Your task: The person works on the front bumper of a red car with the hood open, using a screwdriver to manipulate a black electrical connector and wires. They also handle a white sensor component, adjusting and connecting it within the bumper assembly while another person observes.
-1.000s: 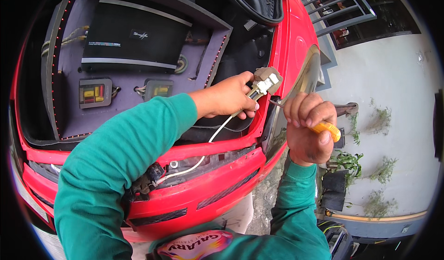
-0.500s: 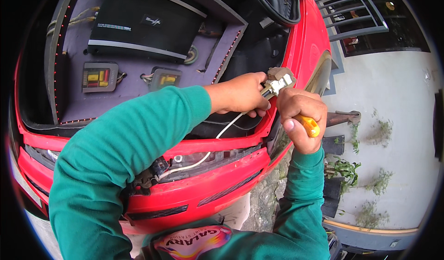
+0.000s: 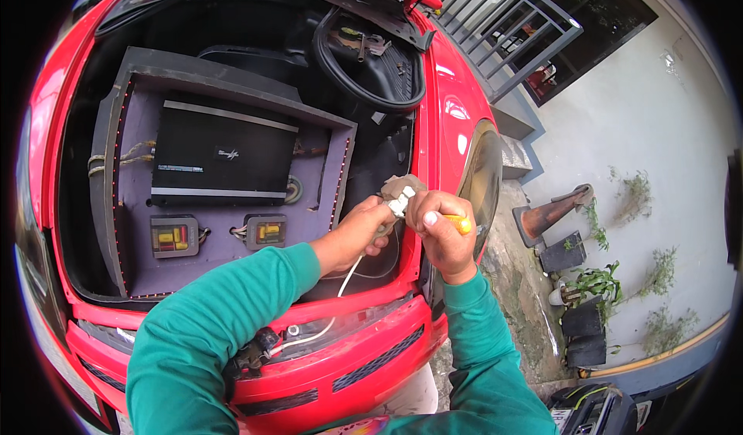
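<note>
My left hand [image 3: 357,234] is closed round a small white-and-grey block-like part [image 3: 398,203], over the right rear corner of the open car trunk. A white cord [image 3: 338,299] hangs from under that hand and runs down to the dark latch area [image 3: 254,351] at the trunk's near edge. My right hand [image 3: 444,230] grips a yellow-handled tool [image 3: 462,224] and is held against the white part's right side. The tool's far end is hidden by my fingers. A brownish-grey piece [image 3: 402,183] shows just behind the white part.
A grey box in the trunk holds a black amplifier [image 3: 224,154] and two small clear-covered units [image 3: 175,236] with yellow parts. The red bumper [image 3: 333,365] lies nearest me. Right of the car are potted plants [image 3: 592,284], a cone [image 3: 553,214], a metal railing [image 3: 542,44] and a wall.
The view has shifted, showing more of the trunk and car. Both hands remain together at the white part, with the yellow-handled tool still in my right hand.
</note>
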Action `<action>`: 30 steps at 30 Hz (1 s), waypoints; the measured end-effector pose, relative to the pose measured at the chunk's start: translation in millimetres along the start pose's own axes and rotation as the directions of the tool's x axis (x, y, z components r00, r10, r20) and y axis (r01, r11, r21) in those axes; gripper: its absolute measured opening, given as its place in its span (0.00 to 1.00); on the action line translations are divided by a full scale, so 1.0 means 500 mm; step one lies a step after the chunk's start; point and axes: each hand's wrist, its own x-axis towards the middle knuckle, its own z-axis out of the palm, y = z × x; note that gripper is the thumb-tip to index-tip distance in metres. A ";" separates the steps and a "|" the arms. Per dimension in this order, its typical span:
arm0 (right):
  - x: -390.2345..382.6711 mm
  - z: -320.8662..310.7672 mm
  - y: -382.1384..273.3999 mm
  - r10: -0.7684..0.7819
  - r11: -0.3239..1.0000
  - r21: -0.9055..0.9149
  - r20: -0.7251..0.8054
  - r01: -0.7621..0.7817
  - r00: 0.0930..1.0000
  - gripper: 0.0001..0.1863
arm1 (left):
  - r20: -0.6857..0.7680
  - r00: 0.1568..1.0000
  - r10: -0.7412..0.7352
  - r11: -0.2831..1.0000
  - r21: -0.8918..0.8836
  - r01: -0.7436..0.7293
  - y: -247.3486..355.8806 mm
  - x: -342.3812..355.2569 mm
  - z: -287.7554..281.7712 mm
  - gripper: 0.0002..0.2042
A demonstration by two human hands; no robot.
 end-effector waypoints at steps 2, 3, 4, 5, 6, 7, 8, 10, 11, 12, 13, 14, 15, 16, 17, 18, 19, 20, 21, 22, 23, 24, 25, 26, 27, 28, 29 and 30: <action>-0.023 0.014 0.000 0.002 0.983 -0.185 0.030 0.004 1.000 0.15 | -0.046 0.999 -0.013 0.999 0.037 0.015 0.005 -0.013 0.011 0.17; -0.029 0.023 -0.007 -0.011 0.965 -0.261 0.055 0.025 0.998 0.12 | -0.075 0.997 0.004 0.994 0.105 0.004 0.000 -0.002 0.010 0.18; -0.037 0.037 -0.014 0.035 0.965 -0.262 0.041 -0.024 0.999 0.10 | -0.124 0.992 0.031 0.987 0.158 -0.011 0.001 -0.005 0.005 0.20; -0.045 0.046 -0.021 0.082 0.962 -0.262 0.026 -0.072 0.996 0.09 | -0.169 0.984 0.060 0.977 0.212 -0.023 0.005 -0.005 0.000 0.22; -0.050 0.046 -0.024 0.088 0.948 -0.306 0.003 -0.083 0.996 0.09 | -0.204 0.978 0.048 0.979 0.203 -0.006 0.010 -0.002 -0.007 0.21; -0.057 0.036 -0.031 0.095 0.930 -0.355 -0.021 -0.096 0.995 0.10 | -0.181 0.983 0.029 0.974 0.227 0.013 0.007 0.006 -0.018 0.22; -0.066 0.013 -0.047 0.077 0.848 -0.526 0.009 -0.060 0.997 0.11 | -0.185 0.982 0.034 0.970 0.241 0.012 0.009 0.010 -0.014 0.22; -0.080 0.000 -0.075 0.117 0.771 -0.623 -0.070 -0.135 0.991 0.13 | -0.178 0.983 0.036 0.974 0.228 0.005 0.015 0.010 -0.008 0.24; -0.074 0.003 -0.102 0.198 0.769 -0.601 -0.101 -0.218 0.975 0.14 | -0.165 0.985 0.038 0.980 0.201 -0.004 0.019 0.009 -0.007 0.24; -0.066 0.002 -0.113 0.166 0.720 -0.678 -0.040 -0.149 0.985 0.15 | -0.148 0.989 0.033 0.982 0.189 -0.004 0.021 0.008 -0.014 0.23; -0.060 -0.001 -0.125 0.163 0.707 -0.699 0.010 -0.110 0.987 0.14 | -0.127 0.991 0.048 0.984 0.178 -0.025 0.022 0.011 -0.016 0.23; -0.054 -0.005 -0.133 0.160 0.695 -0.716 0.060 -0.069 0.985 0.14 | -0.119 0.992 0.040 0.986 0.166 -0.020 0.023 0.012 -0.018 0.23; -0.051 -0.007 -0.141 0.158 0.682 -0.730 0.110 -0.028 0.981 0.14 | -0.112 0.993 0.032 0.988 0.154 -0.015 0.022 0.012 -0.021 0.23; -0.049 -0.005 -0.149 0.165 0.681 -0.732 0.157 0.003 0.974 0.13 | -0.103 0.994 0.033 0.989 0.144 -0.018 0.024 0.010 -0.015 0.23; -0.050 -0.004 -0.148 0.155 0.653 -0.757 0.166 0.025 0.974 0.14 | -0.096 0.995 0.033 0.991 0.132 -0.020 0.026 0.008 -0.011 0.23; -0.052 0.000 -0.145 0.146 0.624 -0.780 0.174 0.046 0.974 0.14 | -0.089 0.996 0.033 0.992 0.121 -0.023 0.028 0.006 -0.006 0.22; -0.050 0.006 -0.142 0.136 0.597 -0.799 0.192 0.074 0.972 0.14 | -0.084 0.996 0.033 0.993 0.113 -0.023 0.028 0.007 -0.013 0.22; -0.048 0.017 -0.147 0.141 0.567 -0.819 0.200 0.087 0.970 0.15 | -0.080 0.996 0.032 0.994 0.104 -0.023 0.028 0.009 -0.019 0.22; -0.049 0.028 -0.155 0.182 0.511 -0.857 0.191 0.074 0.964 0.14 | -0.075 0.997 0.031 0.995 0.095 -0.024 0.026 0.011 -0.024 0.22; -0.050 0.039 -0.162 0.225 0.451 -0.890 0.182 0.063 0.957 0.14 | -0.095 0.995 0.033 0.995 0.099 -0.024 0.025 0.009 -0.021 0.21; -0.050 0.050 -0.167 0.266 0.389 -0.920 0.168 0.054 0.949 0.13 | -0.099 0.994 0.038 0.993 0.113 -0.027 0.022 0.009 -0.017 0.20; -0.049 0.061 -0.171 0.305 0.335 -0.940 0.179 0.071 0.936 0.12 | -0.103 0.994 0.043 0.991 0.127 -0.030 0.018 0.011 -0.012 0.19; -0.043 0.073 -0.171 0.334 0.283 -0.955 0.187 0.091 0.924 0.11 | -0.108 0.993 0.051 0.988 0.151 -0.034 0.018 0.012 -0.012 0.18; -0.028 0.077 -0.178 0.346 0.211 -0.970 0.187 0.118 0.919 0.11 | -0.140 0.990 0.017 0.980 0.198 0.011 0.028 0.016 -0.006 0.18; -0.031 0.081 -0.178 0.359 0.164 -0.969 0.232 0.183 0.904 0.09 | -0.133 0.989 0.069 0.980 0.195 -0.042 0.004 0.023 -0.010 0.18; -0.026 0.083 -0.179 0.355 0.159 -0.967 0.246 0.201 0.902 0.10 | -0.119 0.992 0.032 0.990 0.143 -0.015 0.011 0.020 -0.013 0.17; -0.027 0.086 -0.181 0.352 0.154 -0.964 0.257 0.215 0.900 0.12 | -0.127 0.991 0.039 0.996 0.088 -0.028 0.012 0.019 -0.008 0.16; -0.030 0.091 -0.173 0.346 0.125 -0.971 0.234 0.203 0.909 0.13 | -0.136 0.990 0.039 0.996 0.084 -0.028 0.021 0.010 -0.008 0.15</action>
